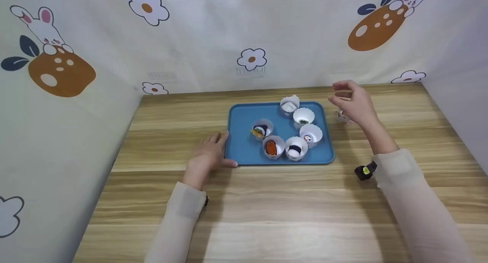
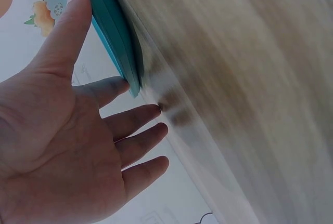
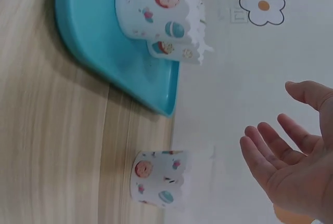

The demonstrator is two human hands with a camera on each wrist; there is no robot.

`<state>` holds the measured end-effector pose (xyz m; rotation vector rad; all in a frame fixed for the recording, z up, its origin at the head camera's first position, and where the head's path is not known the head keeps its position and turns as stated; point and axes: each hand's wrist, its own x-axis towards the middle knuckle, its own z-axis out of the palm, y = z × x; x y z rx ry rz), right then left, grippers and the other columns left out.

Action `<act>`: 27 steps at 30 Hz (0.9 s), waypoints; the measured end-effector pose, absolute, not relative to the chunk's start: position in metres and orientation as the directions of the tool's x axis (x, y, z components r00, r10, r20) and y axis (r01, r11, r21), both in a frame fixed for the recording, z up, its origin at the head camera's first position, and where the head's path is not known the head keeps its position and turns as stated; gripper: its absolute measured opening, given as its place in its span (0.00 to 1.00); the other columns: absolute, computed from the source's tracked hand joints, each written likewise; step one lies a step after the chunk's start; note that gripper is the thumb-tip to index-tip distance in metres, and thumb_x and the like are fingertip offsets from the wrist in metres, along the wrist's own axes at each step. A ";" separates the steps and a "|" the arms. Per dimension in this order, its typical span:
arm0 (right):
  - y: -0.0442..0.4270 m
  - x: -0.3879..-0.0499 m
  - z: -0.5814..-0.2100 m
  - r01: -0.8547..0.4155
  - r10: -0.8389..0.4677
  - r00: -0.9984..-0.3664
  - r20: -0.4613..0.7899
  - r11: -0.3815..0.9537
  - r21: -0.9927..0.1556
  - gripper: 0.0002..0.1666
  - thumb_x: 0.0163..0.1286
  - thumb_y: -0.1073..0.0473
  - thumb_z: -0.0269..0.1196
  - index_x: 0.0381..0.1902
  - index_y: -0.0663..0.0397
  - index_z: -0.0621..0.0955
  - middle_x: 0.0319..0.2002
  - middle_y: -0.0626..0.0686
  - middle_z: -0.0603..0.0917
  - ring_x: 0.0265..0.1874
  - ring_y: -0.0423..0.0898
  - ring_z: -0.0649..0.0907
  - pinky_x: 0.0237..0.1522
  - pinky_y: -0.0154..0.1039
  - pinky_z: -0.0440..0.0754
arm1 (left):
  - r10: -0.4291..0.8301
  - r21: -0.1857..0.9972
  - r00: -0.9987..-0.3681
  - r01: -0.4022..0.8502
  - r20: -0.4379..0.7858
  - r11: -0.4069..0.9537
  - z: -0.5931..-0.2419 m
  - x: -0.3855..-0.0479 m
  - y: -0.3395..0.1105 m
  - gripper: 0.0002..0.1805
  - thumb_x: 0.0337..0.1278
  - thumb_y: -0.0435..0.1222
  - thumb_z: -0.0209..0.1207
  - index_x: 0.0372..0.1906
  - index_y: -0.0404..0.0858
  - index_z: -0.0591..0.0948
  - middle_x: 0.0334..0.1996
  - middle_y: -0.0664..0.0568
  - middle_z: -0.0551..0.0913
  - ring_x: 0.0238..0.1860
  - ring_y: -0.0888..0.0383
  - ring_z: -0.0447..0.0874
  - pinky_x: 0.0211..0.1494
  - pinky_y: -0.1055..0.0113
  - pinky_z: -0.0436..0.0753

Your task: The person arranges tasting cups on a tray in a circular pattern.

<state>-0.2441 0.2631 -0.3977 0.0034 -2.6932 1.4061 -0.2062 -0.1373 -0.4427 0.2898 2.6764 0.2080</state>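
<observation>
A blue tray lies on the wooden table with several white paper cups on it, each holding a small food-like piece. One front cup has an orange sushi-like piece; the cup beside it holds a white piece with a dark band. My left hand touches the tray's left edge, thumb at its front left corner and fingers nearly straight. In the air right of the tray, my right hand holds nothing, its fingers loosely bent. Below it stands a patterned paper cup, mostly hidden in the head view.
A patterned cloth with flowers, rabbits and oranges hangs behind the table and along its sides. The wooden tabletop stretches in front of the tray. A small black device is strapped at the right wrist.
</observation>
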 end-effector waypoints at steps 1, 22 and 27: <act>0.266 -0.244 -0.399 -0.047 0.057 -0.994 0.097 0.571 -0.820 0.31 0.70 0.53 0.64 0.66 0.60 0.72 0.64 0.62 0.76 0.65 0.58 0.78 0.65 0.50 0.78 | 0.235 0.190 -0.882 0.170 -0.408 0.967 -0.443 -0.206 -0.137 0.59 0.54 0.60 0.66 0.81 0.44 0.46 0.80 0.38 0.48 0.80 0.39 0.46 0.82 0.45 0.51; 0.307 -0.250 -0.437 0.004 0.270 -0.957 0.108 0.383 -0.924 0.32 0.72 0.53 0.62 0.69 0.55 0.69 0.50 0.33 0.73 0.63 0.49 0.77 0.59 0.28 0.78 | 0.251 0.219 -0.880 0.174 -0.404 0.960 -0.443 -0.206 -0.140 0.59 0.53 0.59 0.67 0.81 0.42 0.46 0.80 0.37 0.48 0.80 0.38 0.47 0.82 0.43 0.50; 0.314 -0.250 -0.443 0.034 0.237 -0.969 0.066 0.396 -0.917 0.36 0.72 0.51 0.61 0.73 0.57 0.65 0.59 0.46 0.75 0.68 0.55 0.74 0.67 0.38 0.76 | 0.254 0.222 -0.879 0.175 -0.404 0.959 -0.443 -0.206 -0.139 0.60 0.53 0.59 0.67 0.81 0.42 0.46 0.80 0.36 0.48 0.80 0.39 0.46 0.82 0.43 0.49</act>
